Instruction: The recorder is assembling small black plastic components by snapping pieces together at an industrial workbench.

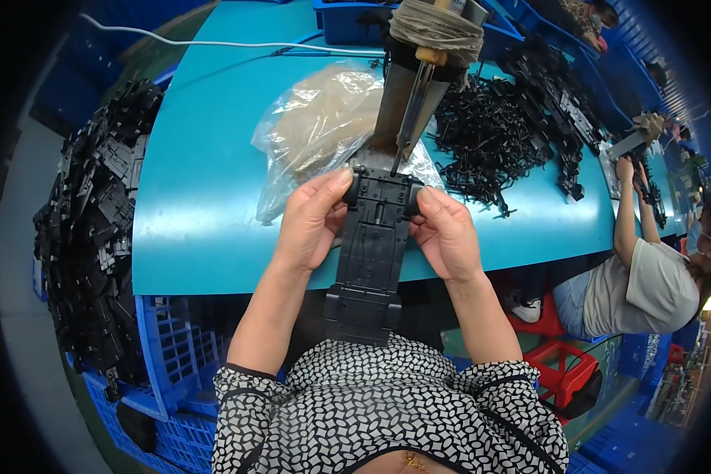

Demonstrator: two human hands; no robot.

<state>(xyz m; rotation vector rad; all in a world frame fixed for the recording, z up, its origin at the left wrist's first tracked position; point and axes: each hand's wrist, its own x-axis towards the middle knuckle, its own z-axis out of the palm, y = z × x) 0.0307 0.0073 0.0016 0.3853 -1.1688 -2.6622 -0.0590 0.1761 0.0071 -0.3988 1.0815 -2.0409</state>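
Note:
Between my hands is a long black plastic chassis plate [374, 253], its far end under a thin metal driver bit [405, 134] that comes down from a cloth-wrapped upright tool [434, 35]. My left hand [312, 217] pinches the plate's far left corner, thumb on top. Opposite it, my right hand [448, 233] grips the far right corner the same way. The plate's near end reaches past the table edge toward my body. Whether the bit's tip touches the plate, I cannot tell.
A clear plastic bag [316, 118] lies on the teal table [205, 182]. Black small parts [490, 130] are heaped at right. More black plates [103, 189] fill a blue crate [178, 347] at left. A co-worker [640, 284] sits at right near a red stool [565, 375].

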